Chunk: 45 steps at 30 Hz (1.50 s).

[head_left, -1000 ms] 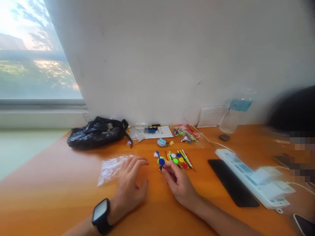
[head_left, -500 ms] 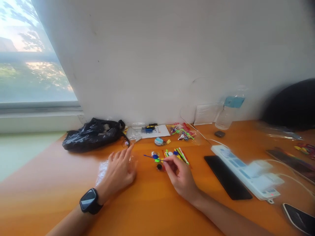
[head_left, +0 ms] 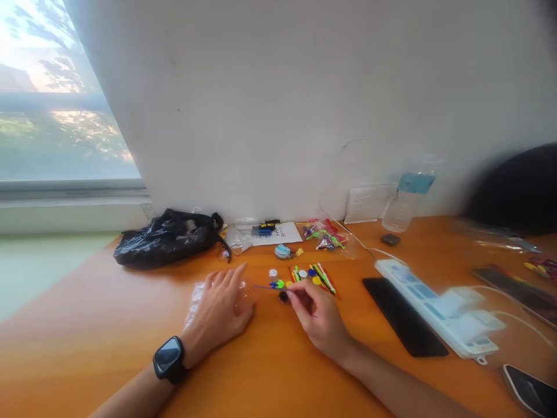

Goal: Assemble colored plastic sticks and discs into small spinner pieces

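My right hand [head_left: 322, 313] pinches one end of a thin blue arrow-shaped pointer [head_left: 263, 287], which points left, low over the table. Under and behind it lie small round plastic caps: a white cap [head_left: 273, 273], a green cap [head_left: 280, 284] and a black cap [head_left: 282, 296]. Beyond my right fingers, several more coloured pointers [head_left: 325, 276] lie in a row with caps among them. My left hand [head_left: 220, 305], with a black watch on its wrist, is open with fingers stretched over a crinkled clear plastic bag [head_left: 194, 302]. It holds nothing that I can see.
A black plastic bag [head_left: 167, 241] lies at the back left beside a printed sheet [head_left: 287, 233] with tools on it. Behind the caps is a round tin [head_left: 282, 251]. On the right are a black phone [head_left: 404, 316], a power strip [head_left: 430, 307] and a bottle [head_left: 398, 209].
My left hand has moved right, closer to my right hand, with the clear bag shifting the same way. The blue pointer has dropped slightly and turned more level. My right hand keeps its pinch.
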Each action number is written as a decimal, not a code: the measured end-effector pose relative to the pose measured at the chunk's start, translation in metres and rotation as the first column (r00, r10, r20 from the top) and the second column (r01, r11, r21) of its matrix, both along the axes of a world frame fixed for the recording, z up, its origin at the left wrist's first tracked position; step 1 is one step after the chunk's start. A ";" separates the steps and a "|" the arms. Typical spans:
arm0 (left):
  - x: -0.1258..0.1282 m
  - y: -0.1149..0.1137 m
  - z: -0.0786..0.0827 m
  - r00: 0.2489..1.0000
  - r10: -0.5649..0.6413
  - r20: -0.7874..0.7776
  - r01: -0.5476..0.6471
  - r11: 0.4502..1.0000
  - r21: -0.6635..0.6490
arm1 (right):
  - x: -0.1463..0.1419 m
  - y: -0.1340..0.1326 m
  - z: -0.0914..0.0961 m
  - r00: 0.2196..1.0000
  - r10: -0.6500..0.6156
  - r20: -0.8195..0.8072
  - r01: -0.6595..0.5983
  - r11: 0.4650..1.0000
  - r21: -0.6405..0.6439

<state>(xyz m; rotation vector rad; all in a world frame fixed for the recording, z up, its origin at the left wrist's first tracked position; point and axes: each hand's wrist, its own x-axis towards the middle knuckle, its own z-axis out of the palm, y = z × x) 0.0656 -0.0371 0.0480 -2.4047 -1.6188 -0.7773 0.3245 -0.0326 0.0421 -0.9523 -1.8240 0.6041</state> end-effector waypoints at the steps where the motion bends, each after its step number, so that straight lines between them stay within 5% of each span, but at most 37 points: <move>1: 0.002 -0.001 0.001 1.000 -0.019 0.006 0.019 1.000 0.006 | 0.000 0.000 -0.001 1.000 0.006 0.006 -0.006 1.000 0.006; 10: 0.012 -0.010 0.002 0.985 -0.158 0.074 0.152 0.986 0.073 | -0.002 -0.008 -0.002 0.972 0.171 0.161 -0.188 0.977 0.096; 30: 0.015 -0.017 0.004 0.877 -0.465 0.117 0.417 0.860 0.296 | -0.003 -0.024 0.014 0.861 0.312 0.401 -0.474 0.778 0.412; 38: 0.016 -0.018 0.004 0.858 -0.499 0.122 0.453 0.847 0.279 | -0.005 -0.031 0.021 0.916 0.212 0.341 -0.367 0.785 0.498; 45: 0.016 -0.017 0.003 0.876 -0.467 0.118 0.439 0.875 0.207 | -0.006 -0.029 0.020 0.876 0.335 0.347 -0.449 0.829 0.334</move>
